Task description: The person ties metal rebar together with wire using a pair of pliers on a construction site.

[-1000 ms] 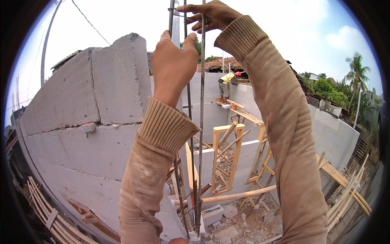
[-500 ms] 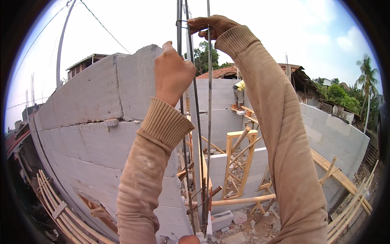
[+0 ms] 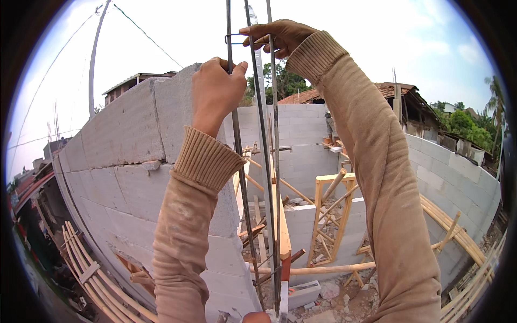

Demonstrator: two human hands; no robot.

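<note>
Beside the block wall [image 3: 121, 126], the left hand [image 3: 219, 90] clamped a rod [image 3: 229, 19] and the right hand [image 3: 286, 35] touched a wire ring [image 3: 226, 39], grip unclear.

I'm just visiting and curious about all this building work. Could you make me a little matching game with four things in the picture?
Things
1. Left hand
2. Right hand
3. Door-shaped frame
4. Nearest block wall

Descriptions
A. Pale yellow wood, standing beyond the rods
B. The higher of the two, at a thin loop
C. Grey, with a crack-like joint running down its upper part
D. The lower of the two, at the leftmost rod

Pairs: 1-D, 2-B, 3-A, 4-C
</note>
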